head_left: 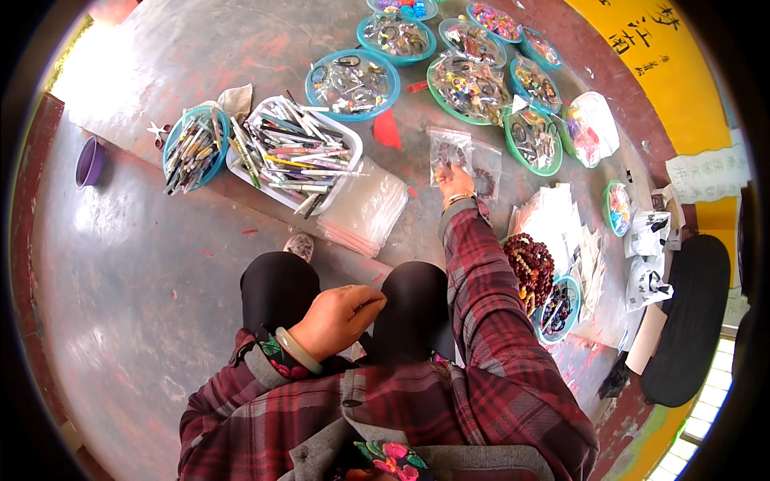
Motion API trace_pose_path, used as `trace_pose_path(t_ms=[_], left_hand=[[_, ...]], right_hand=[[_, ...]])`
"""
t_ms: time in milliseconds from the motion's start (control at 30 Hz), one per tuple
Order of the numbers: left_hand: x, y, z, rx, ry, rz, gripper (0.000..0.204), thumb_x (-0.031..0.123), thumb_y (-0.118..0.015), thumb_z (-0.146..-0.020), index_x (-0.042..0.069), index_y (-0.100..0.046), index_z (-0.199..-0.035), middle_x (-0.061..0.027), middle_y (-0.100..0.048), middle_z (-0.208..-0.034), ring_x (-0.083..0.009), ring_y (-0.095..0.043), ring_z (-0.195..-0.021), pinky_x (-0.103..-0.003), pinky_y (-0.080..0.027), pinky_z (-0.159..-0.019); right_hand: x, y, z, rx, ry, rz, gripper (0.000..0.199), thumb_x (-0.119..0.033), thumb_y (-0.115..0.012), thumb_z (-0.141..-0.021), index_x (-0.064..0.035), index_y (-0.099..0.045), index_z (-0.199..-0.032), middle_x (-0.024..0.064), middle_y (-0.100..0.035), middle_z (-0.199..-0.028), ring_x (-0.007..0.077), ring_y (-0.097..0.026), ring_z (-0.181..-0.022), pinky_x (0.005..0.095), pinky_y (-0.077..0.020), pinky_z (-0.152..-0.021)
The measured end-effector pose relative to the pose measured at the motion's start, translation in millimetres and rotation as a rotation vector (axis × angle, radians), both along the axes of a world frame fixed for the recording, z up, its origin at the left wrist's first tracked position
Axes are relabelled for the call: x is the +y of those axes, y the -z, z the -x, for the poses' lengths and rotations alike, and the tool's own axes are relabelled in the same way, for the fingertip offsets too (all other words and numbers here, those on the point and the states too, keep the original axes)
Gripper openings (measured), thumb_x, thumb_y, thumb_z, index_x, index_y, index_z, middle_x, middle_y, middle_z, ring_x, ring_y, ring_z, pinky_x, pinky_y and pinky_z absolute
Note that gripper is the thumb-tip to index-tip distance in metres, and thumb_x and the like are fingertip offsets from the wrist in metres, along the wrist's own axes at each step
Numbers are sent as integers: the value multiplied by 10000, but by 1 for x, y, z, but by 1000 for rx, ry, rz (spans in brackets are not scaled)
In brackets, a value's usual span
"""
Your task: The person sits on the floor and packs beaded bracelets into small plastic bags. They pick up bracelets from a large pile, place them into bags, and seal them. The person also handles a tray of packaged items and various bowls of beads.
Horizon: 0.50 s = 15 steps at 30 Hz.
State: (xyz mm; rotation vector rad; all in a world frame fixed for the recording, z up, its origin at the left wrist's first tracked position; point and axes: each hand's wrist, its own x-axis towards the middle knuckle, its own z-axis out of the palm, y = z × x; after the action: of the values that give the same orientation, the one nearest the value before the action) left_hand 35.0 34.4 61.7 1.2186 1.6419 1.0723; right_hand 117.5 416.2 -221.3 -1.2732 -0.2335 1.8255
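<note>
My right hand [454,181] reaches forward over the grey surface, its fingers closed on the near part of a small clear plastic bag [451,143]. Dark beads show faintly through that bag. Touching its right side is another clear bag [491,152], in which a dark beaded bracelet [484,183] lies. Above my knees I hold my left hand [343,317] with its fingers curled and pressed together; whatever it may hold is hidden. A stack of flat clear bags [367,207] rests ahead of my left hand. Dark red bead strings [529,264] are heaped beside my right forearm.
A white basket [353,170] full of pens stands at the left, beside a blue basket [221,167] of more pens. Scissors [160,133] and a purple bowl [90,160] lie farther left. Several round baskets of bagged trinkets, one blue [395,94], stand ahead.
</note>
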Motion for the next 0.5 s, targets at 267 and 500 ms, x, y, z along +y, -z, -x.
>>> trace_pose_path(t_ms=[267,500], left_hand=[[2,0,-4,-1,8,-23,104,47,-615,-813,-17,-625,-895,-162,-629,-806,-291,-618,-710,-330,-486,-639],[6,11,-6,75,7,-14,108,63,-590,-834,-23,-624,-889,-146,-634,-810,-251,-626,-733,-306,-486,-657]], right_hand=[[-7,-13,-2,-373,-138,80,160,-160,-572,-850,-24,-550,-931,130,-587,-739,237,-580,-589,368,-459,-471],[-42,-37,-24,-336,-41,123,109,-78,-490,-799,19,-519,-839,144,-555,-662,232,-542,-476,333,-455,-409]])
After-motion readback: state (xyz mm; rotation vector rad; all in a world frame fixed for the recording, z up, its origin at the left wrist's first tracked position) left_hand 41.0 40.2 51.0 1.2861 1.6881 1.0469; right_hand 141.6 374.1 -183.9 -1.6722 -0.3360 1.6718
